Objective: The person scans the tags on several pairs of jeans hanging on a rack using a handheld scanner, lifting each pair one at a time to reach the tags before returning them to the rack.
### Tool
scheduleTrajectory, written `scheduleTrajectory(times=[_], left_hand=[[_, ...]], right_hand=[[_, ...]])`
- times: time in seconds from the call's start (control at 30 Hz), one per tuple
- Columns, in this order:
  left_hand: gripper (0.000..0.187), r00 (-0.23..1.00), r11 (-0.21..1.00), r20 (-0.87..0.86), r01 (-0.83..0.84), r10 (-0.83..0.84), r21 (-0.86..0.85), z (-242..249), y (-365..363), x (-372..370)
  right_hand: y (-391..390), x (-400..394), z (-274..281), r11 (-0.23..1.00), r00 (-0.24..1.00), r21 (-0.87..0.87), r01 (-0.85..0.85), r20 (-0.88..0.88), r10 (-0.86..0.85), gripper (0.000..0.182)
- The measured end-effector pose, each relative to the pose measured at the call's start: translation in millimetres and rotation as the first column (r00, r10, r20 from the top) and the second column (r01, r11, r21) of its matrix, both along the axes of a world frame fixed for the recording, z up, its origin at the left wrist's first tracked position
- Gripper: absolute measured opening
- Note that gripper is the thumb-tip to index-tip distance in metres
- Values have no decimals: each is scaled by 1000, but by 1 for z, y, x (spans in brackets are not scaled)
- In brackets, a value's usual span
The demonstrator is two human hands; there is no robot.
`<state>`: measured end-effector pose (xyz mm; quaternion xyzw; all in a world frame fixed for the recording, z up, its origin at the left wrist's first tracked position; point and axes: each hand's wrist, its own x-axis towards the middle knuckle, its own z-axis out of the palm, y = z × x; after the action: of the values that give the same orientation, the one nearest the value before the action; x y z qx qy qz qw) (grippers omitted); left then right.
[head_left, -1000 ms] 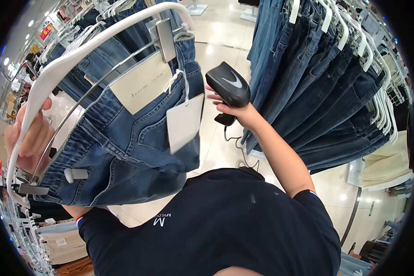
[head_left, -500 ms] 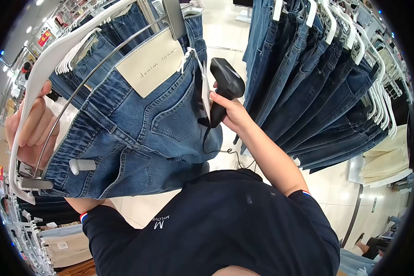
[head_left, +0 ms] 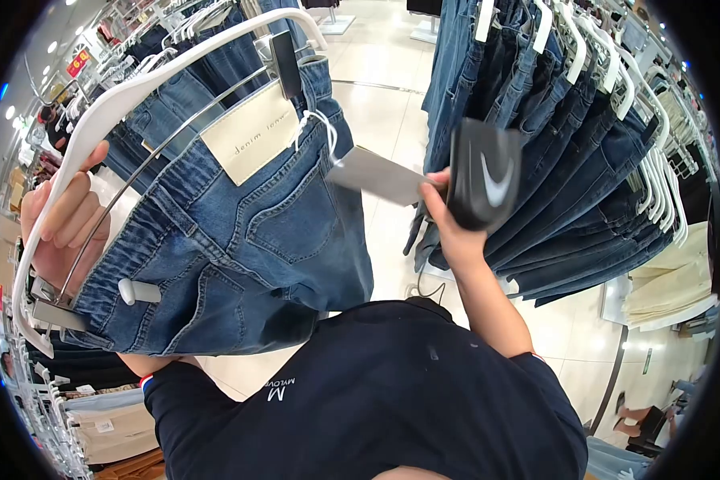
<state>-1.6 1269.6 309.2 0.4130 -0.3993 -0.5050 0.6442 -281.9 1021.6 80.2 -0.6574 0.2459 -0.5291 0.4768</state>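
Observation:
My left hand (head_left: 68, 224) is wrapped around the metal bar of a white clip hanger (head_left: 80, 148). Blue jeans (head_left: 292, 232) hang tilted from its clips, back side facing me. A cream leather patch (head_left: 248, 132) sits at their waistband, and a grey security tag (head_left: 140, 292) is fixed to the fabric. My right hand (head_left: 460, 232) grips a black handheld barcode scanner (head_left: 484, 172); its head hides much of the grip. Between that hand's thumb and fingers is the end of a grey hang tag (head_left: 380, 174), pulled out from the jeans on its white string (head_left: 324, 124).
A rack of dark jeans (head_left: 552, 184) on white hangers stands close on the right. More jeans (head_left: 168, 108) hang behind the held pair. Folded cream garments (head_left: 668, 276) lie at the far right. A scanner cable (head_left: 432, 292) hangs near my body. Another person's legs (head_left: 640, 420) show at lower right.
My right hand has moved right with the scanner, drawing the hang tag away from the jeans and turning it flatter. The jeans and hanger have shifted slightly left and down.

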Motion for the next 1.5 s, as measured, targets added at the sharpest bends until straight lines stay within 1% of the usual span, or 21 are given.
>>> scheduleTrajectory(times=[0.03, 0.07, 0.1, 0.17, 0.2, 0.27, 0.37, 0.47, 0.57, 0.67, 0.7, 0.8, 0.83, 0.93, 0.97, 1.0, 1.07, 1.1, 1.2, 1.4, 1.5], left_hand=[[52, 1000, 1000, -2, -3, 3, 11, 0, 0, 0], [52, 1000, 1000, -4, -5, 5, 22, 1, -1, 0], [52, 1000, 999, -5, -6, 6, 34, 1, -2, 0], [52, 1000, 1000, -14, -8, 8, 23, 0, 0, 2], [52, 1000, 1000, -18, -8, 8, 18, -1, 1, 3], [52, 1000, 1000, -18, -1, 1, -3, -2, 3, 7], [53, 1000, 999, 5, 24, -24, -21, 0, 6, 11], [53, 999, 999, 25, 34, -33, -30, 2, 7, 12], [53, 999, 999, 29, 13, -12, -46, 3, 9, 11], [52, 999, 997, 41, -8, 11, -71, 2, 8, 9], [52, 999, 997, 47, -12, 16, -81, 1, 7, 9], [53, 1000, 996, 25, -10, 12, -91, -1, 6, 12], [53, 1000, 995, 8, -8, 9, -100, -3, 5, 11], [53, 1000, 994, -18, -5, 3, -106, -7, 2, 10], [54, 1000, 995, -11, -3, 2, -96, -7, 1, 11], [54, 1000, 996, -3, 0, 0, -86, -7, 1, 12], [55, 1000, 997, -15, 21, -22, -79, -8, -1, 12], [55, 999, 997, -20, 32, -34, -76, -9, -1, 12], [55, 999, 997, -42, 29, -32, -65, -9, -1, 10], [54, 996, 996, -28, 80, -81, -43, -11, -4, 13], [54, 997, 996, -9, 77, -77, -40, -13, -5, 16]], right_hand=[[4, -4, -2, 960, 996, -270, 76, -13, -83, 19], [-5, -9, -11, 442, 823, -866, 234, -66, -564, 20], [3, -14, -8, 708, 945, -695, 125, -135, -299, 22], [-1, -12, 10, 570, 992, -816, 97, 36, -118, 30], [5, -4, 3, 520, 993, -848, 99, 54, -101, 26], [17, 6, -2, 451, 995, -892, -23, -64, -75, 21], [24, 27, -16, 358, 995, -930, -85, -97, -16, 16], [26, 43, -25, 346, 988, -933, -94, -130, -82, 22], [24, 51, -26, 423, 974, -884, -199, -228, -19, 26], [23, 57, -34, 579, 950, -762, -291, -299, 84, 33], [20, 54, -40, 634, 912, -671, -386, -379, 154, 43], [24, 42, -51, 779, 833, -367, -508, -438, 338, 51], [26, 35, -45, 812, 761, -110, -573, -437, 478, 56], [26, 28, -49, 871, 851, 33, -490, -200, 487, 48], [21, 20, -45, 789, 776, 263, -555, -178, 605, 46], [21, 16, -25, 764, 779, 497, -410, -245, 577, 33], [6, 10, -36, 745, 786, 506, -434, -191, 588, 23], [2, 9, -30, 773, 795, 493, -400, -233, 560, 18], [-2, 4, -21, 798, 788, 475, -369, -296, 541, 18], [-5, -3, -22, 742, 799, 519, -424, -171, 576, 17], [-3, -6, -20, 752, 791, 515, -411, -209, 575, 16]])
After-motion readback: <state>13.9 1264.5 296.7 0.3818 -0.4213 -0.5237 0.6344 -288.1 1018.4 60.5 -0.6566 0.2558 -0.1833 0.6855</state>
